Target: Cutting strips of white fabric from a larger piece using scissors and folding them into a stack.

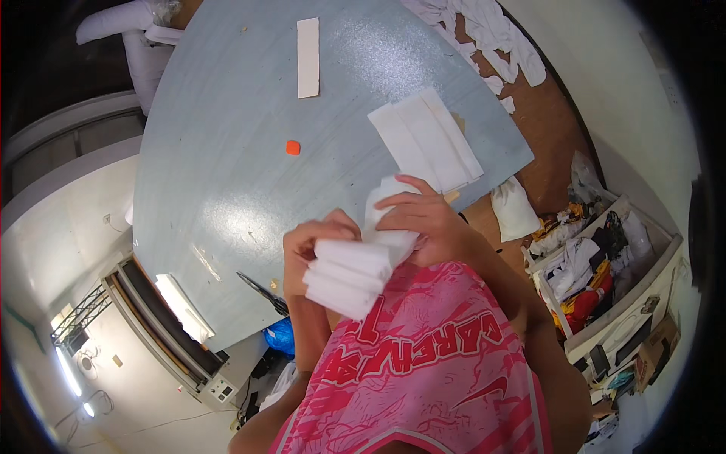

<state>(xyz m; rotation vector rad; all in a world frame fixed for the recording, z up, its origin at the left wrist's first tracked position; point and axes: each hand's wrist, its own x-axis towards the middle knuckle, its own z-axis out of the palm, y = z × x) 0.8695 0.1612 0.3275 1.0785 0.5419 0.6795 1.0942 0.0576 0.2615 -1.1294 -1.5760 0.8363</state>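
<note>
A bundle of thin white sheets [348,278], bent into several layers, is held in front of my chest; paper or cloth, I cannot tell. My left hand [308,236] is closed round its left side, fingers curled and slightly blurred. On the other side my right hand [423,216] grips the upper part of the bundle, fingers bent over it. Just beyond my right hand, a flat stack of white pieces [427,140] lies on the grey-blue table [227,159].
A cream strip [308,60] and a small orange piece [293,147] lie on the table. Black-handled scissors [261,291] rest at its near edge, above a blue bag [280,336]. White cloths [514,45] spread beyond the far right edge. A bin of mixed garments [578,268] stands at right.
</note>
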